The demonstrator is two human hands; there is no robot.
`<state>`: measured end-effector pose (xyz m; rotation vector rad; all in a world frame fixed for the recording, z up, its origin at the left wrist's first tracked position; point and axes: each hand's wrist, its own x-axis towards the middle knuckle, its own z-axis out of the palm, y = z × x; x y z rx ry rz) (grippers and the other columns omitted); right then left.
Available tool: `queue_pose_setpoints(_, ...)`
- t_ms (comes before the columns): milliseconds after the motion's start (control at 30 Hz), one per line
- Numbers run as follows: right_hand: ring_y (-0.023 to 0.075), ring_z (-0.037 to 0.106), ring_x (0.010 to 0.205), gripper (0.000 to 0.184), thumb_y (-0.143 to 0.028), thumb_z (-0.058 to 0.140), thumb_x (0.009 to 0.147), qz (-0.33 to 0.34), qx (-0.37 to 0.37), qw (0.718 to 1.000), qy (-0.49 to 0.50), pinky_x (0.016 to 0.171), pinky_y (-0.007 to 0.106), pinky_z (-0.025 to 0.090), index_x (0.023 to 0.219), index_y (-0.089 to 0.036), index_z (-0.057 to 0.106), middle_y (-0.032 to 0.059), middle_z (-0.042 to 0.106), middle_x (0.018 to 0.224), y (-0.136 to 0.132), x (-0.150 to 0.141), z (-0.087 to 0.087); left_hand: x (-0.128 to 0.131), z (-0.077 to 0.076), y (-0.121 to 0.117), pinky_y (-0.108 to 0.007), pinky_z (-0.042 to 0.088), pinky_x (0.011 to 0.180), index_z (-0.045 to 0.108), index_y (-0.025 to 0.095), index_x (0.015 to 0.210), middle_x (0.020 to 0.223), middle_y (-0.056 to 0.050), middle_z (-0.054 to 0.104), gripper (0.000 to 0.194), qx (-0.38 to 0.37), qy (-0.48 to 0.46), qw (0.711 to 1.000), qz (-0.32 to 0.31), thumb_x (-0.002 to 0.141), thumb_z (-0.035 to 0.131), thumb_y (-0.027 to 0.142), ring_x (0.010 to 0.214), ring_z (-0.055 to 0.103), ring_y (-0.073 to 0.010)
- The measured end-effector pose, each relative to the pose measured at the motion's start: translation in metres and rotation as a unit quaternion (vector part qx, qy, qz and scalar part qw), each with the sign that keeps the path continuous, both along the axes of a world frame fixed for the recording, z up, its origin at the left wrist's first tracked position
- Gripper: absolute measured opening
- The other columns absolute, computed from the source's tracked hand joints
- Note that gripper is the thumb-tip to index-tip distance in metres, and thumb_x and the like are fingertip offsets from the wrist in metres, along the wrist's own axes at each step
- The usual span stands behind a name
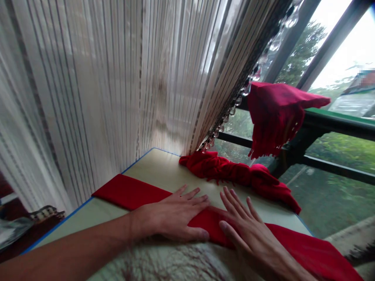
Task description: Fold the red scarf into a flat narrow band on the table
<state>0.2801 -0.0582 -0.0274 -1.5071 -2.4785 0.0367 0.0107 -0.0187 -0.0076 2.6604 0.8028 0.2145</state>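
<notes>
Red strip (213, 225): partly hidden by left hand (178, 218), right hand (252, 232); right end cut by bottom edge. Bench (164, 166): near side cut off, partly behind blurred hair (175, 267). Curtain (114, 86): top cut off.

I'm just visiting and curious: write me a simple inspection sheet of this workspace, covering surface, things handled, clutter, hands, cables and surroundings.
Surface: pale table with blue edging.
Things handled: long folded red cloth, lying across the table.
Clutter: bunched red cloth along the window-side edge; fringed red cloth hanging by the dark bars.
Hands: left hand and right hand, both palm down over the folded cloth, fingers extended, gripping nothing.
Cables: nothing seen.
Surroundings: striped curtain behind the table; greenery beyond the bars.
</notes>
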Motion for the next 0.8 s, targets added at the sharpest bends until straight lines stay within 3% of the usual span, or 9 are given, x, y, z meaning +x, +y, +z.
queue_pose_setpoints(167,0.0305,0.013,0.159,0.076,-0.061,0.034,0.105,-0.001,-0.062,0.998,-0.023,0.127,0.065,0.012,0.165,-0.017,0.019,0.0117,0.017,0.171,-0.002,-0.007,0.003,0.000,0.001,0.001,-0.055,0.006,0.130,0.029,0.012,0.164,0.170,-0.016,0.023,0.093,0.016,0.001,1.000,0.006,0.098,0.047,0.075,0.159,0.018,-0.0351)
queue_pose_setpoints(367,0.0291,0.007,0.160,0.076,-0.059,0.034,0.106,0.016,-0.041,0.999,0.011,0.128,0.064,0.008,0.166,-0.018,0.012,0.0102,0.011,0.172,0.001,-0.013,0.005,0.003,0.003,0.002,-0.060,0.014,0.129,0.032,0.010,0.162,0.168,-0.020,0.027,0.095,0.026,0.013,0.999,0.017,0.094,0.055,0.073,0.157,0.022,-0.0394)
queue_pose_setpoints(533,0.0308,0.011,0.159,0.079,-0.062,0.037,0.105,0.036,-0.103,0.994,-0.005,0.128,0.063,0.011,0.165,-0.014,0.020,0.0128,0.015,0.171,-0.001,-0.016,0.009,0.003,0.003,0.003,-0.062,0.015,0.128,0.029,0.014,0.164,0.170,-0.018,0.024,0.097,0.027,0.025,0.999,0.025,0.093,0.059,0.072,0.157,0.021,-0.0400)
queue_pose_setpoints(667,0.0296,0.007,0.160,0.078,-0.060,0.037,0.105,0.036,-0.059,0.997,0.030,0.128,0.063,0.006,0.166,-0.016,0.013,0.0108,0.012,0.172,-0.001,-0.017,0.009,0.004,0.005,0.003,-0.060,0.017,0.129,0.037,0.013,0.161,0.168,-0.019,0.030,0.096,0.030,0.021,0.999,0.031,0.091,0.059,0.074,0.156,0.024,-0.0418)
queue_pose_setpoints(800,0.0324,0.014,0.159,0.079,-0.060,0.043,0.104,0.044,-0.102,0.994,0.015,0.129,0.061,0.011,0.165,-0.015,0.022,0.0125,0.018,0.171,0.000,-0.015,0.006,0.005,0.008,0.001,-0.062,0.015,0.128,0.031,0.013,0.164,0.169,-0.019,0.026,0.096,0.019,0.037,0.999,0.029,0.092,0.063,0.068,0.157,0.022,-0.0407)
